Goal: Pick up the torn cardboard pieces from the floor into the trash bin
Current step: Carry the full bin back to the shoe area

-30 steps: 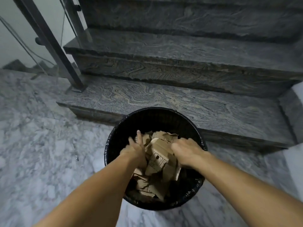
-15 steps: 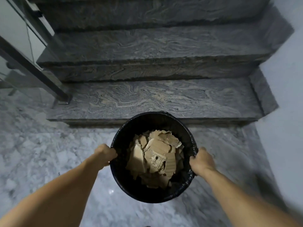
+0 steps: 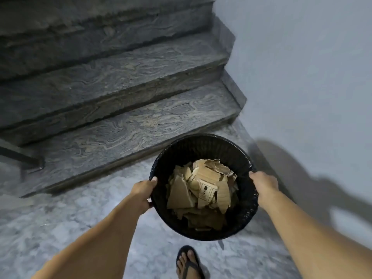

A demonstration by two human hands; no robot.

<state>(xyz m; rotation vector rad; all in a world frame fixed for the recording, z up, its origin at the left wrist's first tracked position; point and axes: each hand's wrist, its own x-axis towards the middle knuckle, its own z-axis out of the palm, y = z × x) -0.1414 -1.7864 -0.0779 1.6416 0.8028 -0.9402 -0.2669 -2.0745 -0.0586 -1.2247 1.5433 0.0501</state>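
Note:
A round black trash bin [image 3: 244,216] is held up in front of me, off the marble floor. It holds a heap of torn brown cardboard pieces [image 3: 201,190], one printed with a fragile-glass symbol. My left hand [image 3: 142,193] grips the bin's left rim, thumb over the edge. At the opposite side, my right hand [image 3: 262,183] grips the right rim. I see no loose cardboard on the visible floor.
Dark veined stone stairs [image 3: 112,109] rise at the left and centre. A pale wall [image 3: 312,67] stands close on the right. My foot in a black flip-flop [image 3: 188,262] rests on the grey marble floor [image 3: 60,218] below the bin.
My hands left the cardboard inside the bin, took hold of its rim on both sides and lifted it. The bin and my view have swung right toward the wall.

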